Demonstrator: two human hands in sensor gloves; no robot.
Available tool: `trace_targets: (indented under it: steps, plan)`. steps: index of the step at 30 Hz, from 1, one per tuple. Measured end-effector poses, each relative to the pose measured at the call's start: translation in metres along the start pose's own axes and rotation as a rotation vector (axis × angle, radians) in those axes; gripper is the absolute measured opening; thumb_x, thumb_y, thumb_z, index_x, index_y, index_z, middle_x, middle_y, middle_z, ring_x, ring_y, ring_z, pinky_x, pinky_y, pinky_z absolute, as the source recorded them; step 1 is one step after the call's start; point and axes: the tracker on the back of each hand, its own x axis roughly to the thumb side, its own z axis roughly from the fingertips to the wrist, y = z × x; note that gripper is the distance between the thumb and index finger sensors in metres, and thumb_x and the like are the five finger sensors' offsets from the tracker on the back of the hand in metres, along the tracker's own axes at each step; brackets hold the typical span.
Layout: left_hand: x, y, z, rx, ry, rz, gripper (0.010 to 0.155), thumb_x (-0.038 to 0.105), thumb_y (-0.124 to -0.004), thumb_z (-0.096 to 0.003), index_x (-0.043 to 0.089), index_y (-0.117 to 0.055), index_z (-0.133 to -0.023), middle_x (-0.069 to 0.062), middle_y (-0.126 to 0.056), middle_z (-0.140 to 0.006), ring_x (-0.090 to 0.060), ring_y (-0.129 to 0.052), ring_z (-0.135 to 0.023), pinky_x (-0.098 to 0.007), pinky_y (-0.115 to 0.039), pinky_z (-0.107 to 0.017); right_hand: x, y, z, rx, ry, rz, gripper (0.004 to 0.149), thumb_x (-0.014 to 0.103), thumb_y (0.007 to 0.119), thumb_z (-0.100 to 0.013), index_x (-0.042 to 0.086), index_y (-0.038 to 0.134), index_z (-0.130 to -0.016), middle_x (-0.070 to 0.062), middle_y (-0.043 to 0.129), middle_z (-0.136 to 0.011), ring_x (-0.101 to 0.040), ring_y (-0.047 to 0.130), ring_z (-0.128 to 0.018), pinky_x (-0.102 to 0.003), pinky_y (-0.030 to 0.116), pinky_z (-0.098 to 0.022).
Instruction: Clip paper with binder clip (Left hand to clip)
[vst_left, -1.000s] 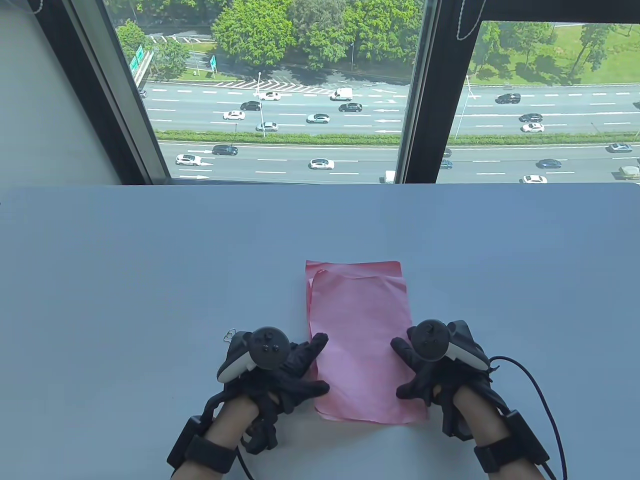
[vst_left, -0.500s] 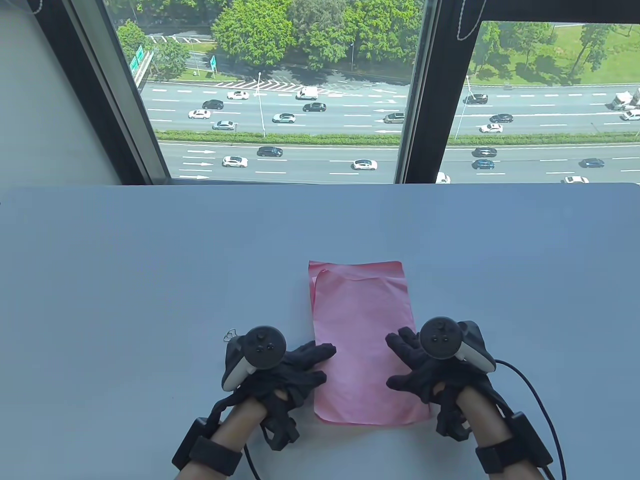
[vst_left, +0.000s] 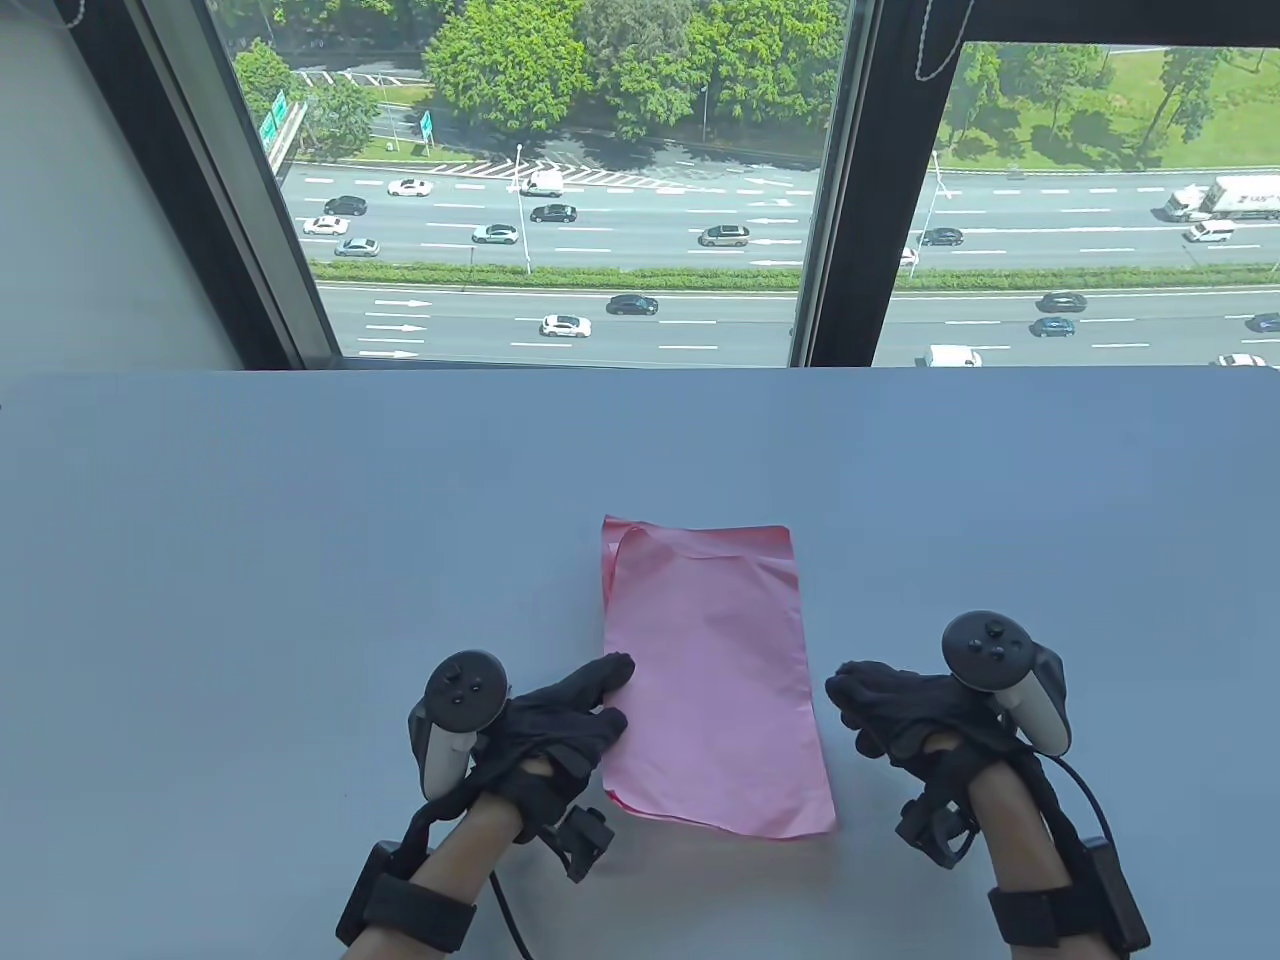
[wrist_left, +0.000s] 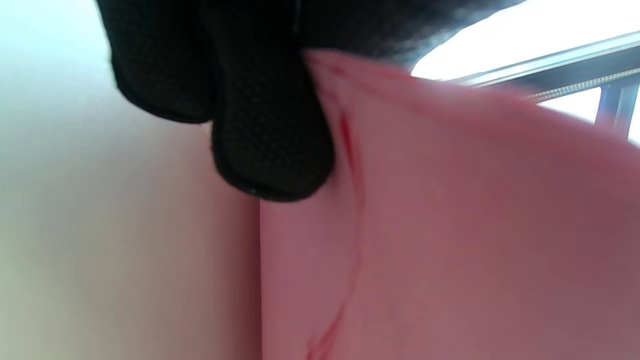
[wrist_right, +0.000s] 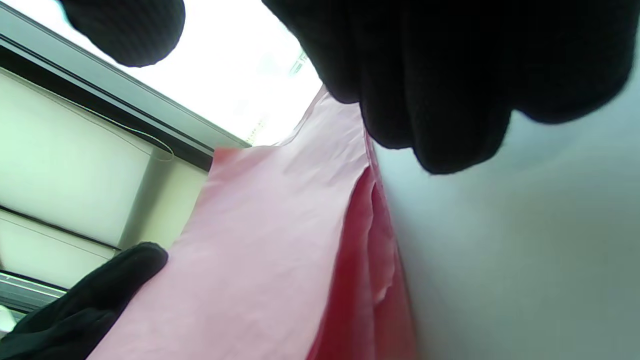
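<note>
Left hand (vst_left: 560, 715) touches the pink paper's (vst_left: 715, 680) left edge on the tabletop (vst_left: 300, 560); right hand (vst_left: 905, 705) hovers beside it, loosely curled, holding nothing.
Left wrist view: fingertips (wrist_left: 272, 145) press the paper's edge. Right wrist view: sheets lie fanned.

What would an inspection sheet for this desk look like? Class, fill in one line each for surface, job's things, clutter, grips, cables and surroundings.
Surface: pale grey table, flat, no marks seen.
Job's things: stack of pink paper, its top sheet curled at the far left corner; no binder clip seen.
Clutter: nothing seen.
Grips: left hand rests its fingertips on the paper's left edge; right hand is off the paper, beside its right edge, fingers curled.
Cables: black cable loops from the right wrist; another trails from the left wrist.
Surroundings: window behind the table, overlooking a road with cars and trees.
</note>
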Motion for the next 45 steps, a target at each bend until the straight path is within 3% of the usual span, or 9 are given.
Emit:
trace_targets:
  steps: [3,6,9,17,26,37,39,42,45]
  plan:
    - [-0.006,0.003,0.000,0.005,0.060,0.132,0.064,0.023,-0.085,-0.0411,0.007,-0.067,-0.101,-0.022,-0.076,-0.099,-0.012,-0.111,-0.045,-0.044,-0.089,-0.049,-0.012,0.000,-0.003,0.093,0.090,-0.045,0.087,0.065,0.058,-0.042,-0.006,0.083,-0.085,-0.027,0.098,-0.065,-0.041,0.105,-0.036,-0.048,0.086,-0.023]
    - [-0.011,0.005,0.000,0.017,0.085,0.192,0.064,0.024,-0.085,-0.0412,0.007,-0.067,-0.101,-0.022,-0.076,-0.099,-0.011,-0.111,-0.045,-0.043,-0.090,-0.049,-0.022,0.011,-0.010,0.213,0.131,-0.106,0.093,0.068,0.051,-0.041,-0.007,0.086,-0.082,-0.027,0.101,-0.061,-0.039,0.107,-0.031,-0.045,0.088,-0.019]
    - [-0.014,0.006,0.000,0.028,0.099,0.255,0.065,0.024,-0.084,-0.0414,0.007,-0.066,-0.101,-0.021,-0.075,-0.099,-0.010,-0.112,-0.045,-0.042,-0.090,-0.049,-0.026,0.022,-0.014,0.316,0.144,-0.182,0.096,0.070,0.050,-0.040,-0.010,0.085,-0.082,-0.029,0.100,-0.062,-0.039,0.108,-0.031,-0.045,0.089,-0.018]
    - [-0.019,0.013,0.001,0.040,0.132,0.417,0.065,0.024,-0.084,-0.0416,0.007,-0.064,-0.101,-0.022,-0.075,-0.099,-0.009,-0.112,-0.045,-0.041,-0.090,-0.050,-0.025,0.036,-0.017,0.415,0.110,-0.266,0.098,0.071,0.048,-0.041,-0.010,0.077,-0.088,-0.029,0.095,-0.070,-0.041,0.106,-0.039,-0.047,0.088,-0.024]
    - [-0.018,0.004,-0.001,-0.084,0.132,0.309,0.064,0.023,-0.083,-0.0417,0.008,-0.066,-0.102,-0.021,-0.077,-0.098,-0.011,-0.110,-0.043,-0.043,-0.088,-0.050,-0.027,0.029,-0.019,0.328,0.047,-0.455,0.090,0.071,0.055,-0.045,0.003,0.061,-0.104,-0.024,0.086,-0.087,-0.046,0.101,-0.055,-0.050,0.085,-0.032]
    - [-0.021,-0.012,-0.005,-0.300,0.168,0.147,0.064,0.022,-0.082,-0.0422,0.007,-0.065,-0.102,-0.022,-0.076,-0.099,-0.012,-0.109,-0.041,-0.044,-0.087,-0.051,-0.027,0.024,-0.021,0.186,0.021,-0.467,0.084,0.066,0.070,-0.047,0.004,0.059,-0.103,-0.017,0.091,-0.084,-0.040,0.105,-0.049,-0.047,0.087,-0.028]
    - [-0.020,-0.014,-0.006,-0.325,0.167,0.117,0.064,0.021,-0.082,-0.0422,0.008,-0.066,-0.102,-0.021,-0.077,-0.099,-0.013,-0.109,-0.041,-0.045,-0.087,-0.051,-0.026,0.024,-0.021,0.170,0.019,-0.449,0.081,0.062,0.074,-0.047,0.004,0.061,-0.102,-0.016,0.092,-0.082,-0.038,0.105,-0.048,-0.046,0.088,-0.028]
    - [-0.017,-0.017,-0.007,-0.361,0.149,0.020,0.063,0.022,-0.082,-0.0427,0.010,-0.066,-0.103,-0.020,-0.077,-0.099,-0.013,-0.108,-0.042,-0.045,-0.086,-0.051,-0.023,0.023,-0.022,0.176,0.023,-0.416,0.065,0.045,0.078,-0.050,0.005,0.066,-0.100,-0.015,0.094,-0.080,-0.039,0.105,-0.050,-0.047,0.087,-0.030]
    - [-0.016,-0.019,-0.006,-0.350,0.156,-0.050,0.064,0.025,-0.083,-0.0433,0.015,-0.066,-0.104,-0.019,-0.076,-0.101,-0.018,-0.108,-0.049,-0.048,-0.083,-0.053,-0.018,0.021,-0.022,0.115,-0.021,-0.402,0.056,0.037,0.078,-0.050,0.008,0.071,-0.098,-0.013,0.097,-0.077,-0.039,0.102,-0.056,-0.049,0.086,-0.034]
